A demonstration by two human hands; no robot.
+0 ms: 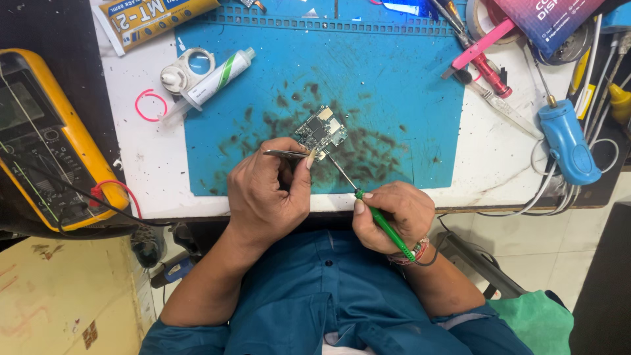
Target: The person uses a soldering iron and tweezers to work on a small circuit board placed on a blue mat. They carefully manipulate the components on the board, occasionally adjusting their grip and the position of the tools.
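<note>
**Bench inventory: board, two tools, both my hands**

Item 1. Board (321,131): small circuit board with metal shields, lying flat near the middle of the blue mat (394,85), on a patch of dark smudges. It sits just ahead of both my hands, tilted so its long axis runs from near-left to far-right. My left hand is the nearer; its thumb tip almost touches the board's near-left corner.

Item 2. Left hand (269,190): closed, pinching tweezers (284,154). The tweezers lie nearly level, tips pointing left, away from the board. Knuckles up, wrist at the table edge.

Item 3. Right hand (393,220): closed round a green-handled screwdriver (384,227), held like a pen. The handle runs back past my wrist; the thin shaft slants up and left, and its tip comes to the board's near edge. I cannot tell whether it touches. This hand sits at the table edge, farther from the board than the left.

Item 4. Surroundings: a yellow multimeter (52,138) well to the left with a red lead; a white tube (210,82) and a small white jar (187,69) at the mat's far-left corner; a pink ring (150,105) beside them; a blue-handled tool (566,141) with white cable to the right; red and pink tools (483,56) at far right, well apart from the board.
</note>
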